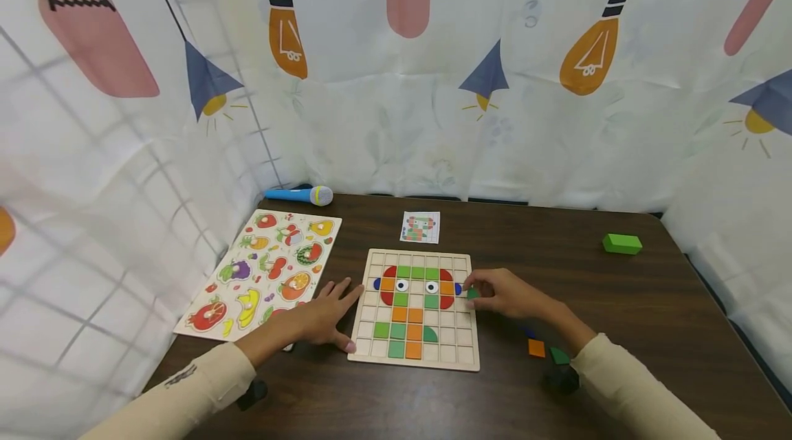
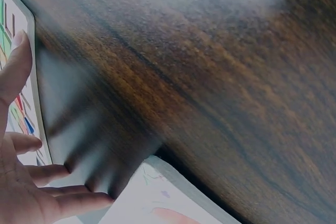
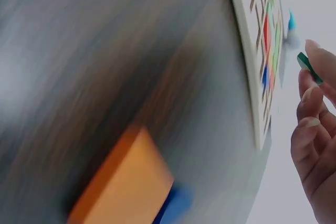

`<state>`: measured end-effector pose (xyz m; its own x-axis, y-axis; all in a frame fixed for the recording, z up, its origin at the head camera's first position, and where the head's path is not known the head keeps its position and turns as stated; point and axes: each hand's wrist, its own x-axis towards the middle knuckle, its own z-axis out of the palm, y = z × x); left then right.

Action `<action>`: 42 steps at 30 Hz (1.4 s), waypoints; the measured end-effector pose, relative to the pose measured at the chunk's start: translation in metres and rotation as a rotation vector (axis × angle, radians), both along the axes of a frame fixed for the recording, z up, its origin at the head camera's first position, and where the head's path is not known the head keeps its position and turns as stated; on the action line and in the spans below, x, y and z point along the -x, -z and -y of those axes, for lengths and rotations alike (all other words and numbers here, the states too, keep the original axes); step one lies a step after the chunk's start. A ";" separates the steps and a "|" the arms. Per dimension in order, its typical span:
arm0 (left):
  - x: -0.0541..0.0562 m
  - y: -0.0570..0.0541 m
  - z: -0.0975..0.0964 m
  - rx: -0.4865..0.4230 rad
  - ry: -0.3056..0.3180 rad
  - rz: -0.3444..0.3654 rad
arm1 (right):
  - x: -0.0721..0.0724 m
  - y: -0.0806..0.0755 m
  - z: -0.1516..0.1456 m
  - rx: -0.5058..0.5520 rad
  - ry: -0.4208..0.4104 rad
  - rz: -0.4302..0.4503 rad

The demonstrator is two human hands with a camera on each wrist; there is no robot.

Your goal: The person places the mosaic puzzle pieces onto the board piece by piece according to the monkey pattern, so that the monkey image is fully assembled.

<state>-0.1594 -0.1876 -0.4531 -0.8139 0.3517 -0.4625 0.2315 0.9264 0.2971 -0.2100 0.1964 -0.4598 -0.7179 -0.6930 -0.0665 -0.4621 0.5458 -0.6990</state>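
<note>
A wooden grid board (image 1: 458,354) lies in the middle of the table, with coloured tiles set in its cells: orange squares, green squares, red and green quarter rounds, blue half rounds and two eye tiles. My left hand (image 1: 324,313) rests at the board's left edge, fingers spread and thumb on its lower left corner. At the right edge, my right hand (image 1: 504,292) pinches a small green tile (image 3: 310,68) between thumb and fingers, raised above the table in the right wrist view. Near the right forearm lie an orange square tile (image 1: 536,348), a green tile (image 1: 559,356) and a blue one.
Behind the board sits a small pattern card (image 1: 420,227). A fruit puzzle board (image 1: 210,289) lies at the left, close to my left hand. A blue toy microphone (image 1: 297,195) lies at the back left, and a green block (image 1: 621,243) stands far right. Patterned curtains surround the table.
</note>
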 end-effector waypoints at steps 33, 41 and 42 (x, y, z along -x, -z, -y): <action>-0.004 -0.005 0.001 -0.048 0.019 -0.012 | -0.019 0.022 0.152 0.025 0.048 -0.020; -0.004 -0.006 0.002 -0.048 0.012 -0.011 | -0.019 0.019 0.153 -0.077 0.028 -0.055; -0.004 -0.005 0.002 -0.046 0.011 -0.011 | -0.018 0.018 0.152 -0.083 0.024 -0.058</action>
